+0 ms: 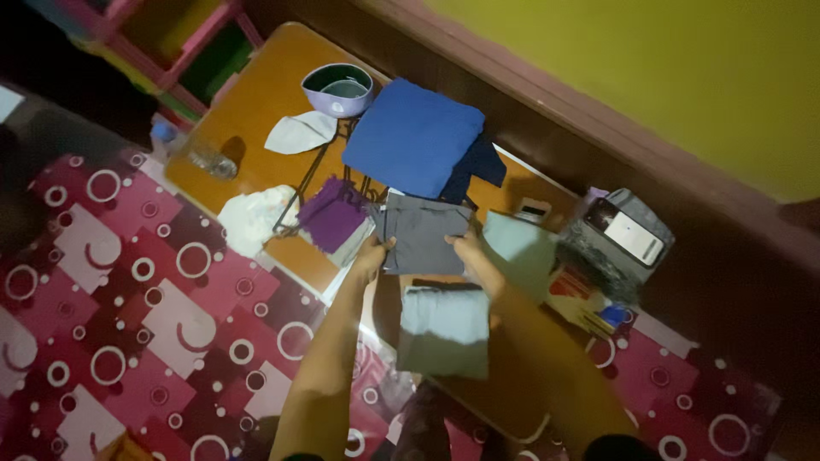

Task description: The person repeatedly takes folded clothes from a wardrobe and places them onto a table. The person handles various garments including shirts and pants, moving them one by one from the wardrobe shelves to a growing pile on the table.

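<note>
The folded grey cloth (421, 235) lies on the low wooden table (256, 102), between both hands. The left hand (369, 256) grips its edge at 9 o'clock; the right hand (468, 252) grips the edge at 3 o'clock. A folded blue cloth (412, 137) lies at 12 o'clock, a pale cloth (444, 329) at 6 o'clock. A red circle-patterned mat (128, 307) covers the floor; the wall (683, 68) is yellow-green.

A low brown wooden worktop (256, 102) stands on a red floor mat with white rings (128, 299). On the worktop lie a folded blue cloth (412, 137), a purple bowl (337, 90), a folded grey cloth (421, 232) and a purple cloth (331, 213).
</note>
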